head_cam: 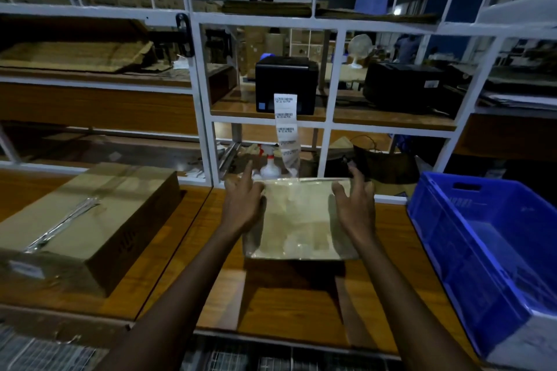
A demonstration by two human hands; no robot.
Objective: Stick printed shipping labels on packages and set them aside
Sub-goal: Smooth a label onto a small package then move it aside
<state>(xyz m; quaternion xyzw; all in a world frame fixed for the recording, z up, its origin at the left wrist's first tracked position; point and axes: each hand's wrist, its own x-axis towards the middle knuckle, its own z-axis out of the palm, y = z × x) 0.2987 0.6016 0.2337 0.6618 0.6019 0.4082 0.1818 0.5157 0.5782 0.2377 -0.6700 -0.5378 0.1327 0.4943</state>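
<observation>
Fingers: both hands are spread open, not curled around anything; the left hand [244, 205] lies on the left edge of the package, index finger pointing away; the right hand [355, 208] lies on its right edge, palm down
Package: a flat item in clear glossy wrap [297, 220], pressed between the two hands at the middle of the wooden desk [289, 304]; no label shows on its top face
Labels: a printed strip [285, 126] hangs from the black printer [286, 84] on the shelf behind, dangling just beyond the package's far edge
Crate: a blue crate [482, 253] sits to the right, probably the set-aside spot
Box: a cardboard box [90, 220] sits to the left
Risk: the slick wrap may slide under flat palms; a label tugged one-handed could tear crookedly or curl and stick to itself; wrinkled film could trap bubbles under the label
</observation>
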